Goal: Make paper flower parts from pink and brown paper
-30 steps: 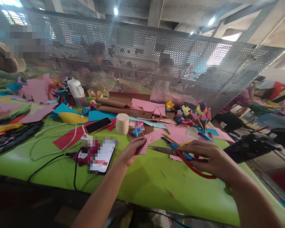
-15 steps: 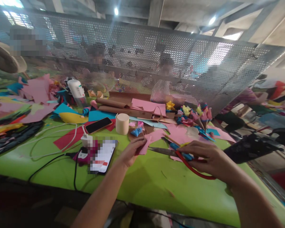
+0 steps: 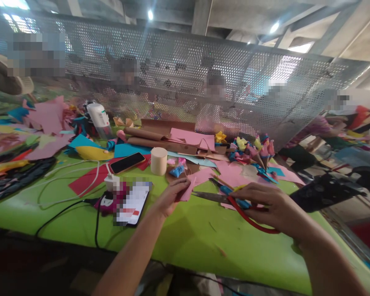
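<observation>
My left hand (image 3: 170,197) pinches a small pink paper piece (image 3: 188,188) just above the green table (image 3: 185,238). My right hand (image 3: 269,207) is wrapped round the red handles of a pair of scissors (image 3: 231,200), whose metal blades point left toward the pink piece and nearly touch its edge. Both hands hover near the middle of the table, a short gap apart.
A phone (image 3: 132,202) on a cable lies left of my left hand, a second dark phone (image 3: 128,162) and a beige tape roll (image 3: 158,160) behind it. Coloured paper scraps, brown rolls and paper cones crowd the far side. A perforated metal screen (image 3: 185,78) stands behind, people beyond it.
</observation>
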`<action>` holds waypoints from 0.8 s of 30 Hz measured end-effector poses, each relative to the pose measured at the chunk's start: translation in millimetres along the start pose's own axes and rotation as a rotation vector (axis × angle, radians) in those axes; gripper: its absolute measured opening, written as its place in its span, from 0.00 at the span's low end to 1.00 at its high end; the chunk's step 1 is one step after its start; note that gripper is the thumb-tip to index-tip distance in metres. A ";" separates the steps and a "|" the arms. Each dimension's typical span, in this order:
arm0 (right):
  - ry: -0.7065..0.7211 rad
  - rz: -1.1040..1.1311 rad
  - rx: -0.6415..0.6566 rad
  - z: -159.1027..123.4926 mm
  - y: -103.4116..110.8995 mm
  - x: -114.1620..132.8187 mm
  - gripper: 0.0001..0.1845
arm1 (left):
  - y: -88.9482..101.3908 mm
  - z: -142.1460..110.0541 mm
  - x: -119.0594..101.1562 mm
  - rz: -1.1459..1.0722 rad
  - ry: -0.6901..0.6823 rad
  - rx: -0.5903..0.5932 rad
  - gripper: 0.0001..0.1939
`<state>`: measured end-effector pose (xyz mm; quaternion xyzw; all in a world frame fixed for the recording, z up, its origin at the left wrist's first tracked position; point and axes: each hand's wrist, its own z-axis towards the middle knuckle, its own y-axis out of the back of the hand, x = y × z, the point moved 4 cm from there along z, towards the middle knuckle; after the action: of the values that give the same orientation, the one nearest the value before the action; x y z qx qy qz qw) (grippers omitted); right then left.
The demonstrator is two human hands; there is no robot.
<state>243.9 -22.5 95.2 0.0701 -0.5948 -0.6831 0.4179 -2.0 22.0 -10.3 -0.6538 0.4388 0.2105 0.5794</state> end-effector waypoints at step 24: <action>0.017 0.007 -0.015 1.4 -0.2 2.6 0.17 | -2.4 -1.3 -1.8 -0.020 -0.011 0.026 0.15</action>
<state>241.3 -23.2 96.5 0.0706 -0.5861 -0.6855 0.4260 -1.3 21.2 -7.2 -0.6492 0.4320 0.2024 0.5924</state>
